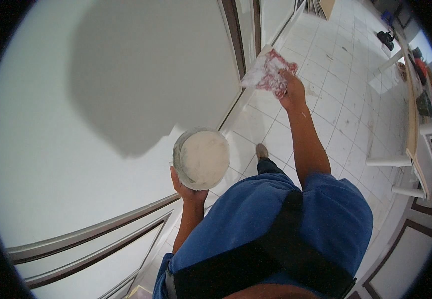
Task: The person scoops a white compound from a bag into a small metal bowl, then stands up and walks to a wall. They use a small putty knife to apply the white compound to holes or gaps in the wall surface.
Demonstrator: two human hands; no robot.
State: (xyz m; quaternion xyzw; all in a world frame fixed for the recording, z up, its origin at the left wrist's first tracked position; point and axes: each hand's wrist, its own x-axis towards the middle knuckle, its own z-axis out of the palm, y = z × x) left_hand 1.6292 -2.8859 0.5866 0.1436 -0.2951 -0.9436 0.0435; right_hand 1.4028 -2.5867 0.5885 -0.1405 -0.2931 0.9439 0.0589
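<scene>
The bowl (179,155), best kept level, is being cupped by the left hand (188,190), the cloth (266,74) being gripped by the right hand (292,90).

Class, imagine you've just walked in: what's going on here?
A person in a blue shirt stands by a white wall. The left hand holds a bowl of pale powder or paste. The right hand grips what looks like a red-and-white cloth near the wall's dark trim; whether they touch is unclear.
</scene>
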